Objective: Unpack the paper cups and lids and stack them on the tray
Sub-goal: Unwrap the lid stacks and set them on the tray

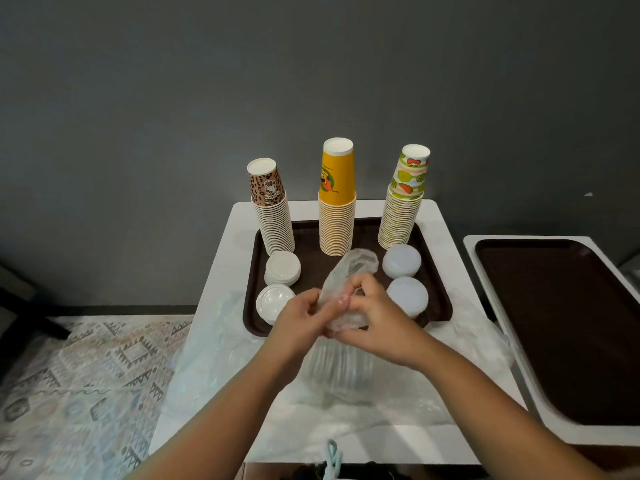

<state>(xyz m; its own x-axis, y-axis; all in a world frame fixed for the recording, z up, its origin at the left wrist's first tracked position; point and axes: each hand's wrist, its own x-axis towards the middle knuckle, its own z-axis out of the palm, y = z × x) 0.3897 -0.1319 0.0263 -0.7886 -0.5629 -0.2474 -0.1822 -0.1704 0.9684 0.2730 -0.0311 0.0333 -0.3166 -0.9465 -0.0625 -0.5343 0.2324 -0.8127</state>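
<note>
Three upside-down cup stacks stand at the back of a brown tray (311, 271): leopard-print cups (272, 209), yellow cups (337, 202) and fruit-print cups (403, 202). White lid stacks lie on the tray: two on the left (282, 267) (274, 302) and two on the right (401, 260) (407, 296). My left hand (304, 322) and my right hand (372, 313) both pinch the neck of a clear plastic bag (349, 268) over the tray's front edge. The bag's ribbed body (337, 368) hangs below my hands; its contents are unclear.
Crumpled clear plastic wrap (214, 358) lies on the white table (446, 258) on both sides of my arms. A second brown tray (561, 323) sits on another white table to the right. A patterned rug (86, 375) covers the floor at left. A dark wall stands behind.
</note>
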